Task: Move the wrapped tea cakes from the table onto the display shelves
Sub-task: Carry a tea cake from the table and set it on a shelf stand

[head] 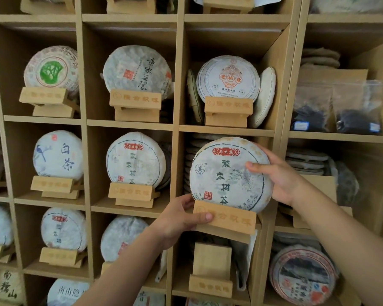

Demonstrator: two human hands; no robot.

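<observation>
Facing a wall of wooden display shelves (132, 125), we see cubbies each showing a paper-wrapped tea cake upright on a small wooden stand. Directly above our work sits a cake with an orange emblem (228, 78), flanked by two more cakes standing on edge. To the left stands a matching cake with a red label (135, 160) on its own stand. Inside the cubby we are reaching into, a stack of flat cakes (194, 160) fills the back. Below it an empty wooden stand (211, 270) waits in the next cubby. To the right, clear bags of dark loose tea (336, 107) sit on a shelf.

We hold a wrapped tea cake (227, 174) with a red label and dark characters upright in its wooden stand (227, 219), at the front edge of the cubby. Our left hand (179, 219) reaches up from below and grips the stand's left end, thumb across its front face. Our right hand (279, 175) comes in from the right, fingers curled behind the cake's rim and thumb pressing its front.
</observation>
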